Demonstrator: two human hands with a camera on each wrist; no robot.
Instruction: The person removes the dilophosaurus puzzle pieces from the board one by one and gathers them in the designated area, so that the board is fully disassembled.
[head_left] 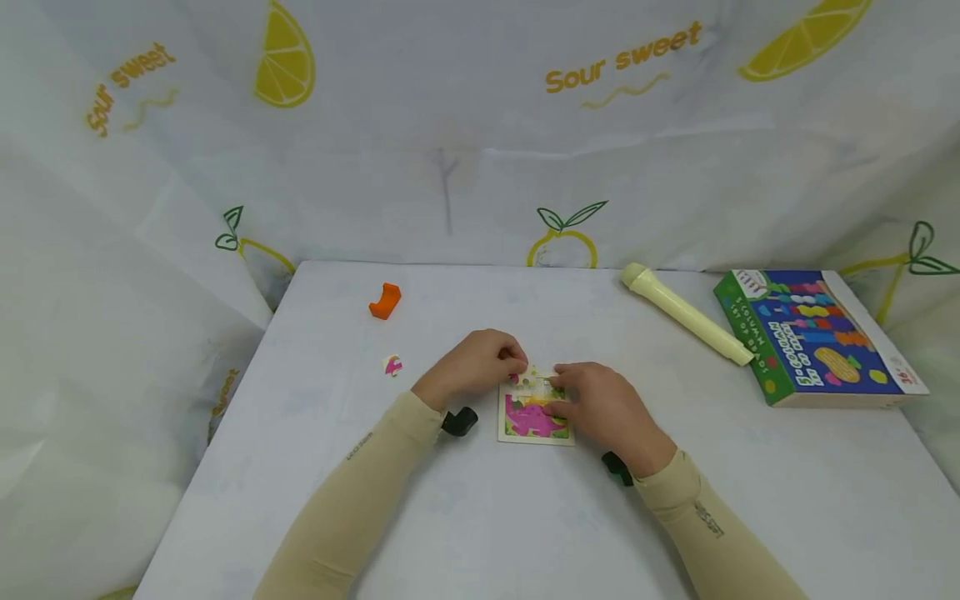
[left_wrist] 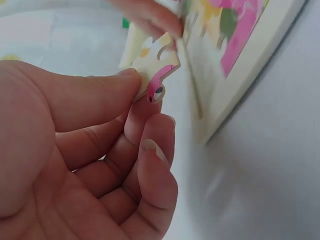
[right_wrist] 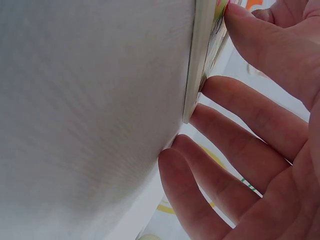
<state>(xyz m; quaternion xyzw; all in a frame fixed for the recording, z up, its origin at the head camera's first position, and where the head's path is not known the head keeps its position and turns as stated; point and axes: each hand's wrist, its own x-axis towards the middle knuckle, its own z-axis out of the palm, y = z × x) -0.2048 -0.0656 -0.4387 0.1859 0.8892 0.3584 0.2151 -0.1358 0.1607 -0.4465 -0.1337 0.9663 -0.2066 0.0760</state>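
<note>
Pinching a piece (left_wrist: 151,66), left hand (head_left: 476,362) flanks a tray (left_wrist: 236,82) of others (head_left: 534,419); right hand (head_left: 602,405) spread against it.

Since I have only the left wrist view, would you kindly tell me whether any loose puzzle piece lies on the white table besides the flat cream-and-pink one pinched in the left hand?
Observer: Yes, apart from the held piece in the left hand, a small pink-and-white puzzle piece lies to the left of the square puzzle board with the pink picture.
Operator: Thank you; is there anything beyond that loose piece, farther from the person?
Observer: Yes, a small orange block with a curved notch lies there, nearer the far edge of the white table.
</note>
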